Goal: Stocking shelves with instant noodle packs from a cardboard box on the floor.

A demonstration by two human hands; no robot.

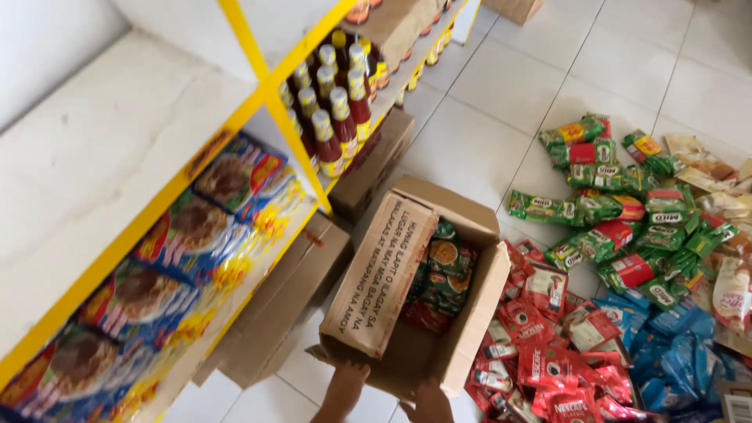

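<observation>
Neither of my hands shows in the head view. An open brown cardboard box (470,313) stands on the white tiled floor, holding several green and red snack packets (442,274). Its left flap (380,274) lies open and carries printed text. At the bottom edge, what look like my two bare feet (345,388) (429,403) touch the box's near side.
A yellow-framed white shelf (258,110) at the left holds red sauce bottles (333,125) and blue noodle packs (196,227). Closed cartons (282,305) sit under it. Green, red and blue sachets (619,258) lie spread over the floor at the right.
</observation>
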